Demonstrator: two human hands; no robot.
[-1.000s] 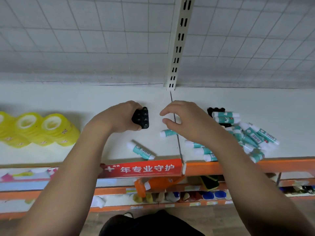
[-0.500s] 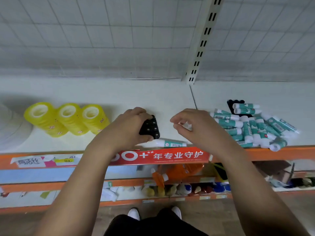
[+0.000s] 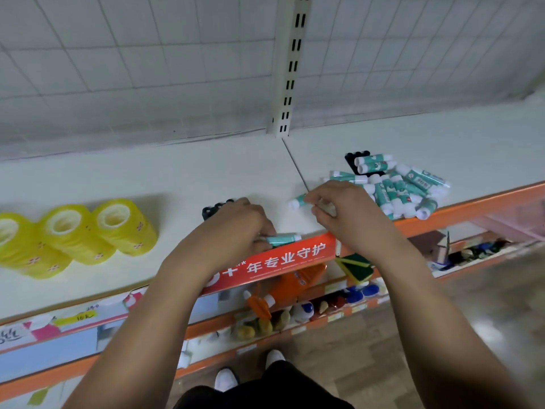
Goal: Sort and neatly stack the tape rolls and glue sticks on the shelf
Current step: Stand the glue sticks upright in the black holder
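Teal glue sticks, gathering step: our left hand [image 3: 236,228] fingers curl round the near glue stick [image 3: 283,240] at the shelf [image 3: 177,178] front edge; our right hand [image 3: 345,214] pinches the far glue stick [image 3: 298,201]. Next, probably, we seat both in the black rack [image 3: 215,208].

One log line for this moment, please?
left hand: grips near glue stick | right hand: pinches far glue stick | pile: unsorted

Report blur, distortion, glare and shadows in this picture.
Head view: the wide-angle lens bows the shelf edge and wall grid; motion blur smears the floor, which also shows glare, and the lower shelves at right; yellow tape rolls cast soft shadows; left hand and right hand, each holding a glue stick, look sharp.
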